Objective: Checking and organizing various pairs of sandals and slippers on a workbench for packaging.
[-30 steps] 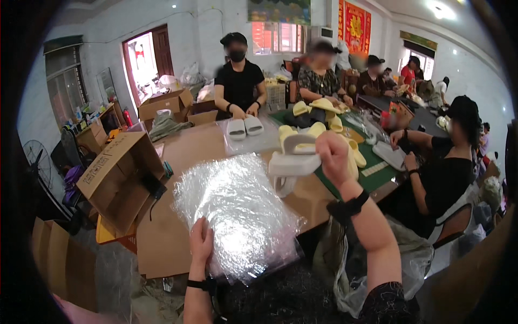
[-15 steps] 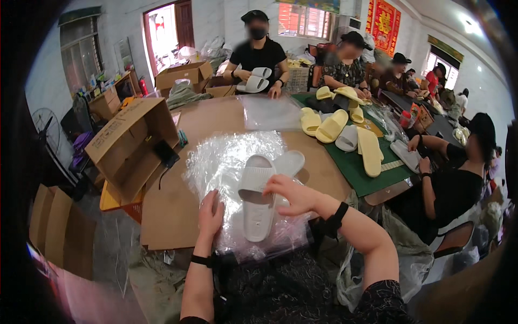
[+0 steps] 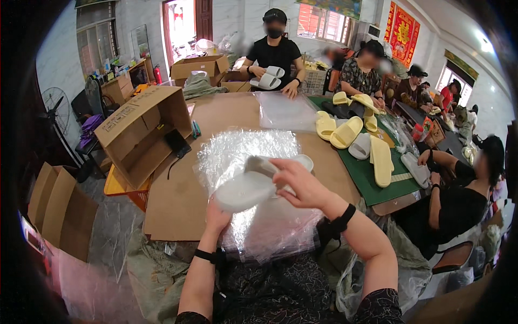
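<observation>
A light grey slide slipper (image 3: 243,191) is raised and tilted above a stack of clear plastic bags (image 3: 243,144), its heel toward the left. My right hand (image 3: 302,184) is closed on it at the strap end, fingers bent. Against the heel my left hand (image 3: 218,217) grips from below; most of its fingers are hidden behind the sole. A second grey slipper (image 3: 305,162) lies just beyond, on the bags, partly covered by my right hand and the raised one.
An open cardboard box (image 3: 140,137) on its side stands at the left, a black device (image 3: 176,142) at its mouth. Yellow slippers (image 3: 346,133) lie on a green mat (image 3: 350,162) at the right. Across the cardboard-covered table (image 3: 216,110), a person (image 3: 274,54) holds grey slippers; another person sits at the right.
The near slipper has been lifted off the bags and turned, its heel swinging left. My left hand has moved to the heel; my right hand has closed on the strap end. The view has shifted slightly.
</observation>
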The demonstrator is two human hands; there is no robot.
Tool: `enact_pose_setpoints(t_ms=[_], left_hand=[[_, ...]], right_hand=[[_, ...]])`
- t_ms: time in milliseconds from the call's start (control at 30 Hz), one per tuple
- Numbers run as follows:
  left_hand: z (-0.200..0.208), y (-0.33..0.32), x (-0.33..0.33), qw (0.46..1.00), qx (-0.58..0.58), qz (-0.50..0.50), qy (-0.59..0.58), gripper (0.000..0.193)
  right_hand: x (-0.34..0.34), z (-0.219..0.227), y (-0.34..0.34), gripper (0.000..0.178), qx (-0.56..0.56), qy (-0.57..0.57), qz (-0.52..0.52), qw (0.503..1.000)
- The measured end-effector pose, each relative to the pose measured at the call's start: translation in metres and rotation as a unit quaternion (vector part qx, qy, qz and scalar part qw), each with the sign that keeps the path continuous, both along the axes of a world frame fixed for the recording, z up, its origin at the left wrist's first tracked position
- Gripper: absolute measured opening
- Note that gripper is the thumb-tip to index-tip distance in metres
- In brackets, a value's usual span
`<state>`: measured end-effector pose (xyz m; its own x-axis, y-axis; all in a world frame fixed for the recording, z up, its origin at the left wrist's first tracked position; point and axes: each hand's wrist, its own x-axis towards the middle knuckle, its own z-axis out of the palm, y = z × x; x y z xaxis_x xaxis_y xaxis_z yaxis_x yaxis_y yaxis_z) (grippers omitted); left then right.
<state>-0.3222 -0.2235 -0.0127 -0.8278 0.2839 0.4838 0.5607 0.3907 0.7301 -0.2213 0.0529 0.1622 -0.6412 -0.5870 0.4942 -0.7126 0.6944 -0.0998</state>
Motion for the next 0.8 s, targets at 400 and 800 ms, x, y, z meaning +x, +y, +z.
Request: enact_pose_setpoints(t_ms=[400,800], left_hand=[[-0.005,0.003,-0.001,1.0,0.017,-0.004,0.018,0.047],[-0.009,0.0,-0.007,0.999,-0.007,0.008,0.03,0.052]], right_hand=[[-0.107,-0.019,0.03,0.049,-0.585,-0.473,-0.258,0.607],[-0.097,-0.044,0.038,0.07,-0.104,-0.278,-0.218,0.93]])
